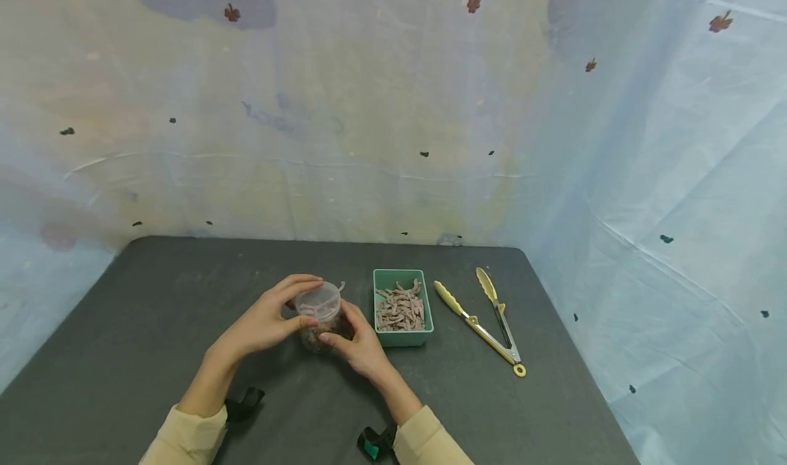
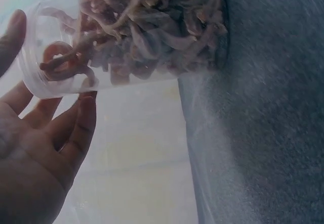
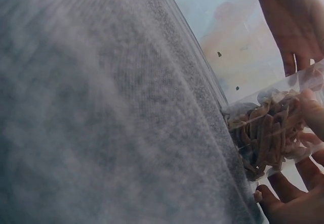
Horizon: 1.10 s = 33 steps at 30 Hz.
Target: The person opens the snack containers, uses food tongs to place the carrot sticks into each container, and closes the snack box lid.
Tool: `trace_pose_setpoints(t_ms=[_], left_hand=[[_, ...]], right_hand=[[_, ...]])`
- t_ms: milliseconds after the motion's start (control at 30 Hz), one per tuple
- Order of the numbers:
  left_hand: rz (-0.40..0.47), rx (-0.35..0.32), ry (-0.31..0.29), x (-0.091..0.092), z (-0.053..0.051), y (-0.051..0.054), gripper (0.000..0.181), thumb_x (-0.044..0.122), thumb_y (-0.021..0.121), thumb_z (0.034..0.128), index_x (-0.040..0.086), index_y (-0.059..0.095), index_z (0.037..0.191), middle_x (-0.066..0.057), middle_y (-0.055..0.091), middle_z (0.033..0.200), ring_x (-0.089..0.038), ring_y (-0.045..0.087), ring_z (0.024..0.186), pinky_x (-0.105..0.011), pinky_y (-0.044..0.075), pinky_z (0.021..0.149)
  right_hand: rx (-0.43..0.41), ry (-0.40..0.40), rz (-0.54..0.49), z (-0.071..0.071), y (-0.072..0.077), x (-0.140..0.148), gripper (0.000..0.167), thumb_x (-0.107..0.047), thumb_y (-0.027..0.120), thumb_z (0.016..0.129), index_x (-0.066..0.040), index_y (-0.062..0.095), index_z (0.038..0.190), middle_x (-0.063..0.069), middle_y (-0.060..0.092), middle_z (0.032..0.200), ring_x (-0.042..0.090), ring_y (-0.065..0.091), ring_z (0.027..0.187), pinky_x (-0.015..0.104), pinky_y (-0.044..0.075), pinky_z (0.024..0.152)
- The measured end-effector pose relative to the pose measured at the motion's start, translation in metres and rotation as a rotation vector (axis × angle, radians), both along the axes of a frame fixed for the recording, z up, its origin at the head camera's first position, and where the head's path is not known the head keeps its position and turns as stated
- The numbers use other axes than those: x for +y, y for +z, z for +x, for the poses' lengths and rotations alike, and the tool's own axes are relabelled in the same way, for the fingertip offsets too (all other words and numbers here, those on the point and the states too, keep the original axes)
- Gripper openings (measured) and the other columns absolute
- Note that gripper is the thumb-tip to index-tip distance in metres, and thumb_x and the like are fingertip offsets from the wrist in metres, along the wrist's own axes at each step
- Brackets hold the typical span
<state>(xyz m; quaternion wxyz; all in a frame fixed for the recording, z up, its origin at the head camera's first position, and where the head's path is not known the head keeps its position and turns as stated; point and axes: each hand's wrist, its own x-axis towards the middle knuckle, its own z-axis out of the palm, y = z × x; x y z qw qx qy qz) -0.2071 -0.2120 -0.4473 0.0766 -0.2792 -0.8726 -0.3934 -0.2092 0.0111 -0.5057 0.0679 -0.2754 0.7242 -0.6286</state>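
A clear plastic jar (image 1: 315, 339) with a translucent lid (image 1: 322, 300) stands on the table, with brownish-grey curled strips (image 2: 152, 32) inside. My left hand (image 1: 270, 318) grips the jar at the lid, thumb on the near side and fingers round the far side. Lower down, my right hand (image 1: 363, 345) holds the jar's body from the right. In the right wrist view, a small loose piece (image 3: 258, 196) shows by a right fingertip. Just right of the hands is a green rectangular tub (image 1: 403, 339) with many similar strips (image 1: 401, 308).
Tongs (image 1: 486, 335) with yellow tips and a ring at the hinge end lie spread to the right of the tub. The dark table (image 1: 154, 301) has a patterned plastic sheet (image 1: 369, 110) hanging behind it and at its right side.
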Motion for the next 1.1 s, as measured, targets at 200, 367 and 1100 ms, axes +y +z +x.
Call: trace_pose_setpoints(t_ms=[200,367,1100], left_hand=[[-0.012,-0.004,0.017,-0.001,-0.001,0.003,0.064,0.029,0.076,0.0892,0.016,0.05,0.146,-0.007,0.044,0.151,-0.035,0.046,0.136,-0.057,0.048,0.098],[-0.053,-0.03,0.038,0.003,-0.003,0.007,0.068,0.036,0.073,0.0912,0.018,0.044,0.15,-0.008,0.041,0.154,-0.038,0.044,0.139,-0.061,0.046,0.1],[-0.335,0.128,0.356,-0.036,0.007,0.022,0.095,0.056,0.065,0.0914,0.019,0.012,0.162,-0.009,0.006,0.169,-0.044,0.017,0.151,-0.069,0.017,0.113]], right_hand=[[-0.02,0.003,0.006,0.009,0.029,0.001,0.069,-0.007,0.064,0.097,-0.002,0.029,0.156,0.022,0.039,0.153,0.04,0.048,0.135,0.058,0.041,0.107],[-0.067,-0.036,0.042,0.014,0.043,0.004,0.075,-0.011,0.065,0.097,-0.001,0.02,0.158,0.02,0.034,0.158,0.038,0.041,0.143,0.057,0.036,0.113],[0.229,-0.268,0.222,-0.013,0.084,0.097,0.069,-0.027,0.058,0.102,-0.027,0.02,0.16,-0.004,0.027,0.164,0.026,0.031,0.151,0.055,0.032,0.117]])
